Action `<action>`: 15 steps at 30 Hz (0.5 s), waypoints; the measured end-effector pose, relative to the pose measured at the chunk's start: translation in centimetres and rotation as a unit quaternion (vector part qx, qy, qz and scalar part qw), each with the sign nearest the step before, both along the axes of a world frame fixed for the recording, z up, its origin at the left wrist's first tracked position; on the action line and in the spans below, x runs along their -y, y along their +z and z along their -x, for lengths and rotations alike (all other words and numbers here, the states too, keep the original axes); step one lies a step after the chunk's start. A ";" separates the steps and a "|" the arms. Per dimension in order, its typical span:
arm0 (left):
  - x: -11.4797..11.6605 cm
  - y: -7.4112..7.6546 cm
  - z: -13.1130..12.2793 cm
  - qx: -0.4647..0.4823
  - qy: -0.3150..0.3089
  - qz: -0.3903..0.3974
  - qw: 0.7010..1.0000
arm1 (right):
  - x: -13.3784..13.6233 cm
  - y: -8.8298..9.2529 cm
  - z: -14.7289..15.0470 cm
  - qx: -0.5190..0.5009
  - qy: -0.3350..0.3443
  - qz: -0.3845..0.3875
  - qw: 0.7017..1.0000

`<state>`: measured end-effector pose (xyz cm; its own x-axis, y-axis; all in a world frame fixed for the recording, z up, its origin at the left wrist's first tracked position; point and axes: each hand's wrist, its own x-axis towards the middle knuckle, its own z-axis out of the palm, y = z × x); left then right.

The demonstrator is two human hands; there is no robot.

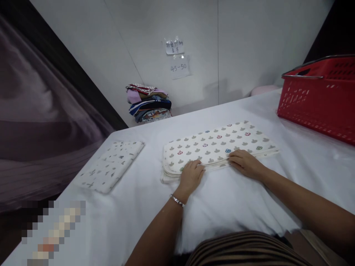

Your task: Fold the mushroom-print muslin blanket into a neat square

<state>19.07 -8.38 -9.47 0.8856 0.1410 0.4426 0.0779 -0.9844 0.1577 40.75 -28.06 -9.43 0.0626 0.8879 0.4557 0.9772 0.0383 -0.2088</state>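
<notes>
A white cloth point(210, 147) printed with small grey, red, blue and green mushroom-like shapes lies on the bed, folded into a long rectangle of several layers. My left hand point(191, 175) grips its near edge towards the left end, fingers bent over the layers. Farther right along that edge, my right hand point(246, 164) also has its fingers closed on the cloth; its thumb is hidden. Off to the left rests a second folded cloth point(112, 166), white with small grey and dark prints, apart from both hands.
White sheeting point(138, 214) covers the surface. A red plastic basket point(318, 96) with a metal handle stands at the right. Several folded fabrics point(149, 103) are stacked by the back wall, below paper signs point(179, 68). A purplish curtain point(50, 122) hangs at the left.
</notes>
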 end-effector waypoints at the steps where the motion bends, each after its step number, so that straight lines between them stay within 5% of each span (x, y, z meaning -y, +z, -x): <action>1: 0.0 0.0 0.0 0.002 -0.001 0.001 1.000 | 0.0 0.0 0.0 0.002 0.000 0.000 1.000; 15: -0.2 -0.3 -0.2 0.037 -0.003 0.001 0.999 | -0.5 -0.2 0.1 0.020 -0.015 -0.020 0.999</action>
